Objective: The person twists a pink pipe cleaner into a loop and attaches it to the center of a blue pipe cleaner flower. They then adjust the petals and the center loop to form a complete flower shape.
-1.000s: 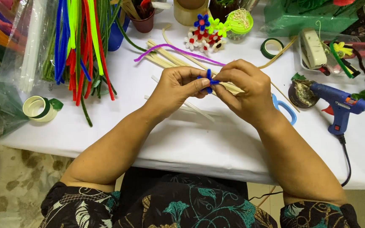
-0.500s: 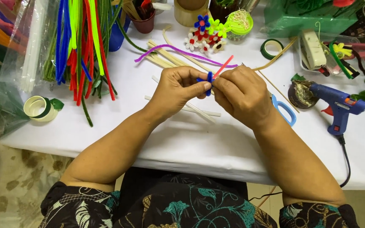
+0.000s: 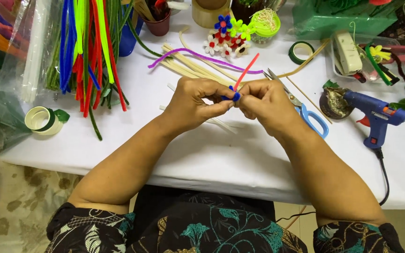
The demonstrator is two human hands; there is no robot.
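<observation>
Centrally, over the white surface (image 3: 212, 154), both hands pinched one small blue pipe-cleaner piece (image 3: 234, 96): left hand (image 3: 198, 103) and right hand (image 3: 266, 100) closed tightly, a red pipe cleaner (image 3: 247, 71) rising between them.

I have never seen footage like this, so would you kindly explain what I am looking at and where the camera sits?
There is no machine here: a person works with two bare hands, and the camera is worn on their head, looking down at a table with a white cover. The left hand and right hand meet at the middle, pinching a small blue piece between the fingers, with a red pipe cleaner sticking up from it. Around them lie a bundle of coloured pipe cleaners, a purple pipe cleaner, pale sticks, small finished flowers, blue-handled scissors, a blue glue gun and two rolls of green tape.
</observation>
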